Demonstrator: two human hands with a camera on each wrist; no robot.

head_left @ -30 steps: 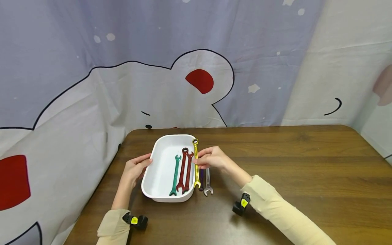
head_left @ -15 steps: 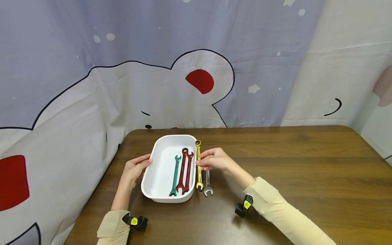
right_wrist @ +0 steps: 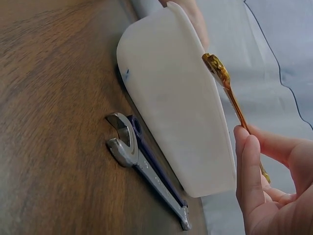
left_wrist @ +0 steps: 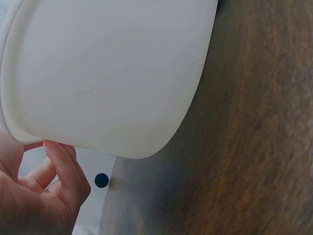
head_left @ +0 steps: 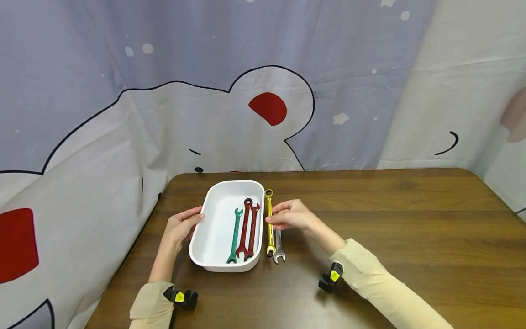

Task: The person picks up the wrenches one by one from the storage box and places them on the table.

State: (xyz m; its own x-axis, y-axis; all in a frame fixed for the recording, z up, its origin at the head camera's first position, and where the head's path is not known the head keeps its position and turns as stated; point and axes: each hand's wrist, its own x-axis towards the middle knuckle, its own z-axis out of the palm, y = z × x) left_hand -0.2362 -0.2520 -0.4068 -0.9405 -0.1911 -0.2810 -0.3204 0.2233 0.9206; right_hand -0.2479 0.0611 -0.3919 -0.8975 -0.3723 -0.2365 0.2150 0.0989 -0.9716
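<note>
A white plastic basin (head_left: pixel 216 224) stands on the table, and my left hand (head_left: pixel 179 230) grips its left rim between thumb and fingers. In it lie one green wrench (head_left: pixel 235 235) and two red wrenches. To the right of the basin, my right hand (head_left: pixel 293 216) pinches a yellow combination wrench (head_left: pixel 270 228) by its middle. The right wrist view shows this wrench raised above the table, near the basin's rim. Below it on the table lie a silver wrench (right_wrist: pixel 159 185) and a dark purple wrench (right_wrist: pixel 155 161), side by side; the head view mostly hides the purple one.
The brown wooden table (head_left: pixel 394 228) extends far to the right of the basin. A patterned curtain (head_left: pixel 349 82) hangs behind the table and along its left side. Each sleeve cuff carries a small black camera.
The yellow wrench has moved right in my right hand, from over the basin's right rim to just outside it. My left hand and the basin have stayed put.
</note>
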